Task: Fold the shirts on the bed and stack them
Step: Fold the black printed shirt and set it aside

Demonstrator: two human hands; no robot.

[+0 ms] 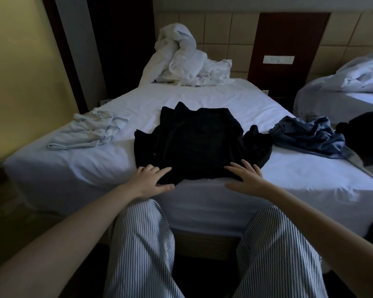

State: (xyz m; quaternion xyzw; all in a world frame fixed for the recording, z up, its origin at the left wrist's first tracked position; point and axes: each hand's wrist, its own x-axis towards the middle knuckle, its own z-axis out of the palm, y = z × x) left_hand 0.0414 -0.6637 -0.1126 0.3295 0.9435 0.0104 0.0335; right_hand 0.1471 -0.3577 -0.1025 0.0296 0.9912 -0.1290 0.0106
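A black shirt [199, 143] lies spread out in the middle of the white bed [99, 160], its hem toward me and its sleeves bunched at both sides. My left hand [152, 176] rests with straight fingers on the hem's left corner. My right hand [247, 179] lies flat with spread fingers on the hem's right corner. A pale folded shirt [88, 131] sits on the bed's left side. A crumpled blue shirt [308, 136] lies at the right edge.
A heap of white bedding [185, 59] is piled at the headboard. A second bed [349, 87] stands to the right, with a dark object [366, 134] in the gap between. My striped trouser legs [142, 250] are against the bed's foot.
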